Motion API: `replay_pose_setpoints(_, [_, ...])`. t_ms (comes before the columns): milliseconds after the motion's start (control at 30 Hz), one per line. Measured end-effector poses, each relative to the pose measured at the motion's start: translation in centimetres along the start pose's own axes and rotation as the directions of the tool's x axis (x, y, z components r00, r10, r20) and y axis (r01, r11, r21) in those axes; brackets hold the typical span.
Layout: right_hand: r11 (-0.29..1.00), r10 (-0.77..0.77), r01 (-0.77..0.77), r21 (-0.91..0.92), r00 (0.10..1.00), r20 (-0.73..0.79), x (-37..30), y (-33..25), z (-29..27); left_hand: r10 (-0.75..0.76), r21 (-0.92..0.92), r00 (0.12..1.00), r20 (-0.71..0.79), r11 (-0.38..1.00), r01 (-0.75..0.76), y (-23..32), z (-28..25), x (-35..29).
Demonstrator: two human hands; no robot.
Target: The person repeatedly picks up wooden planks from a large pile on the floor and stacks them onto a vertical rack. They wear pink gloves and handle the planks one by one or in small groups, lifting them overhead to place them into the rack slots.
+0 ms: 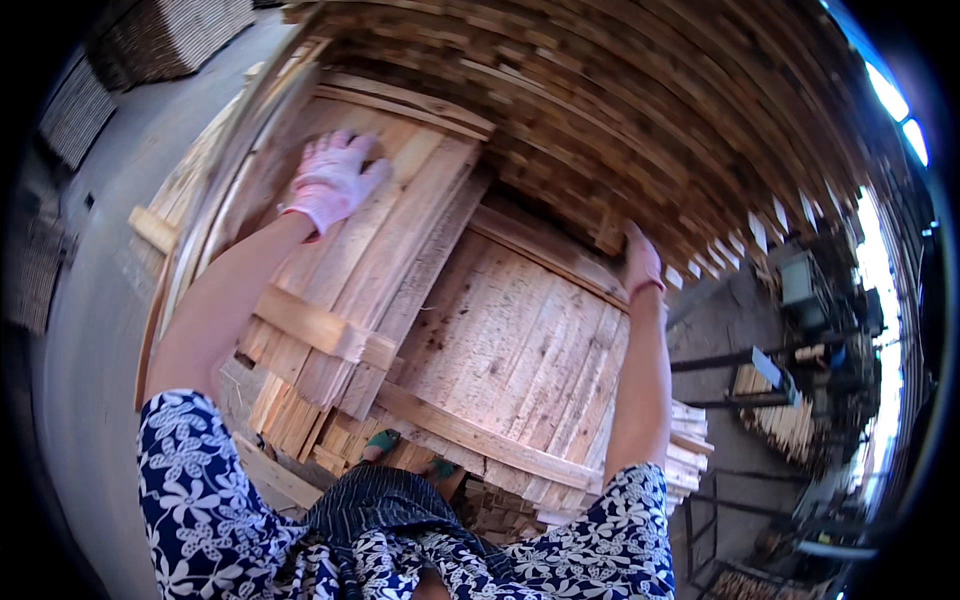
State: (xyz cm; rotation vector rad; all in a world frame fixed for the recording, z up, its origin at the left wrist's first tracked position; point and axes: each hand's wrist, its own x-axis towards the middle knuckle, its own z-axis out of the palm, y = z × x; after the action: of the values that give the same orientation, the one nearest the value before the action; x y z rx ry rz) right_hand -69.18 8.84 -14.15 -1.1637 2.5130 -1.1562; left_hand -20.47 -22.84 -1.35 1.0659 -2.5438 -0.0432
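My left hand (335, 182), in a pale pink work glove, lies flat with fingers apart on a wooden panel (385, 240) of several planks, crossed by battens (325, 330). This panel partly overlaps a second, wider plank panel (490, 320) to its right, which has a batten along its near and far edges. My right hand (643, 264), gloved too, is at the far right corner of the wider panel, beside the end of a short wooden piece (611, 232). Its fingers are blurred and partly hidden, so their grip does not show.
A tall stack of boards (670, 110) rises just beyond both panels. More cut wood (690, 440) lies under the wider panel. Bundled stacks (180, 35) stand at the far left beside a grey floor (110, 260). Dark metal frames (720, 365) and a wood pile (775, 415) are at the right.
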Motion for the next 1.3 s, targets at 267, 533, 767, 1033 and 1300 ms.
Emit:
replay_pose_setpoints(267, [0.718,0.492,-0.468,0.515,0.865,0.100,-1.0,-6.8,6.8,-0.146,0.135,0.976,0.162,0.983,0.125,-1.3,-1.3,-1.0])
replay_pose_setpoints(533, [0.651,0.545,-0.502,0.570,0.832,0.110,-10.0,-16.3,7.3,-0.178,0.148,0.981,0.080,0.975,0.165,-3.3,-1.0,-2.1])
replay_pose_setpoints(767, [0.536,0.553,-0.550,0.640,0.802,0.227,-13.0,-14.1,5.6,-0.152,0.172,0.984,0.094,0.976,0.135,-2.4,-0.6,-1.4])
replay_pose_setpoints(1033, [0.974,0.224,-0.225,-0.004,0.968,0.115,-8.2,-12.2,3.2,-0.114,0.172,0.989,0.096,0.980,0.096,-2.4,-0.5,-1.1])
replay_pose_setpoints(1300, [0.860,0.374,-0.368,0.353,0.926,0.055,-8.5,-14.7,5.8,-0.120,0.169,0.989,0.087,0.980,0.104,-3.7,-0.3,-1.5])
